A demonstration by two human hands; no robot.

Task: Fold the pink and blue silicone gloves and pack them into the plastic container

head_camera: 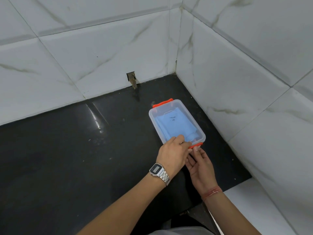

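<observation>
Head view: the plastic container (177, 122) sits right of centre on the dark counter (67, 150), lid on, with the blue glove (174, 124) folded inside; no pink glove shows. The left hand (172, 153) presses the near edge, fingers narrow, while the right hand (200, 165) pinches the near orange clip (196, 145). Pressed unevenly, the clip could slip and leave the lid loose.

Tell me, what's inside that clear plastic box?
Through the lidded plastic box a folded blue glove shows. Anything pink beneath it is covered and cannot be seen.
</observation>
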